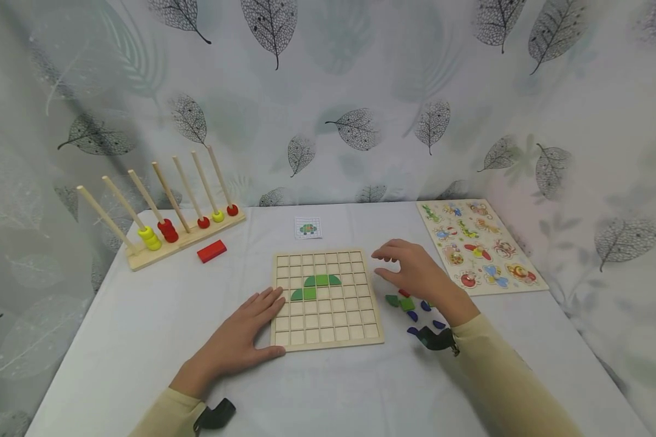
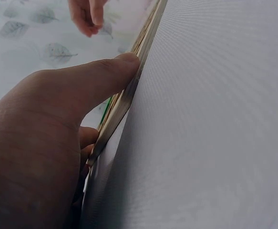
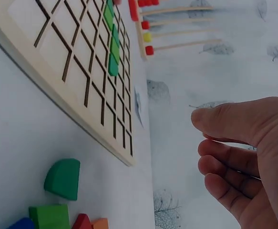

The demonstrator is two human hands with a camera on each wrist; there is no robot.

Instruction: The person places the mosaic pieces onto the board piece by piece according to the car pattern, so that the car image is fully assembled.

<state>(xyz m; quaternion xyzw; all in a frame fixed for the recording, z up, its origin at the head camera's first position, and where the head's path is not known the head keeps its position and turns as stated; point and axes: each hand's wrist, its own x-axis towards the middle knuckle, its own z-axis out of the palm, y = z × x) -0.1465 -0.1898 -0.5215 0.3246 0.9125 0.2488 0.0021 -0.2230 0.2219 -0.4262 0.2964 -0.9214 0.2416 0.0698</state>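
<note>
The square grid board (image 1: 327, 320) lies flat on the white cloth (image 1: 333, 394), with two green squares (image 1: 322, 280) and three darker green rounded pieces (image 1: 334, 280) set in its cells, left of its middle and toward its far side. At its left edge and near-left corner rests the left hand (image 1: 242, 340), fingers extended and thumb spread apart from them, touching the rim rather than clamped round it. Beyond its right edge hangs the right hand (image 1: 415, 270), fingers loosely bent, thumb apart from them, nothing visible between. If the left hand pressed sideways, the board could probably slide and jog the pieces. Right of the board, a loose green square (image 1: 407, 304), a rounded green piece (image 1: 392, 300), a red piece (image 1: 404, 293) and several blue pieces (image 1: 412, 316) lie close together; the black band (image 1: 436, 338) on the right wrist hangs near the blue ones and might sweep them if lowered. Cloth shows along the board's near edge, giving room to move; past its far edge sits a small picture card (image 1: 308, 228). Farther out, the picture puzzle (image 1: 516, 288) bounds the right, and the red block (image 1: 212, 250) and peg rack (image 1: 164, 250) the left.
</note>
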